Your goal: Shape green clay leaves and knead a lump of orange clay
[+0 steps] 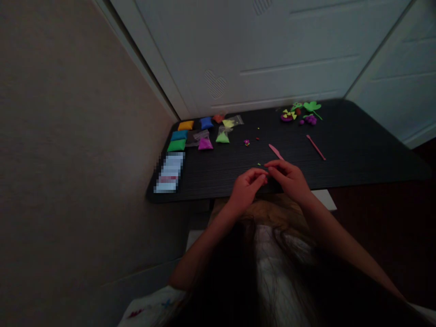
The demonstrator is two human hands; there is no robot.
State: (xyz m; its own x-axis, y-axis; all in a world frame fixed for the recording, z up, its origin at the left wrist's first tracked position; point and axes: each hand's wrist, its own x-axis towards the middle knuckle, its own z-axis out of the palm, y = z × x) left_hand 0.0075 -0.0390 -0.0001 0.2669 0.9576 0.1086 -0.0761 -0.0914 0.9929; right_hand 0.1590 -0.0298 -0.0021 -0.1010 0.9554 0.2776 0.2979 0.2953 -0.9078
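We see the left hand (250,184) and right hand (290,179) facing each other at the table's (218,175) near edge, fingers bent and tips nearly meeting, perhaps for fine control. Whether they pinch anything, we cannot tell. Just beyond the fingertips lies a green bit (259,164); just beyond the right fingers lies a pink knife (275,151), probably there for easy reach. Further out to their right rests a pink stick (316,147). Well beyond the left fingers sit bags (205,144) of colour, seemingly set aside to leave working room; far past the right fingers lie purple balls (310,120), likely out of harm's way.
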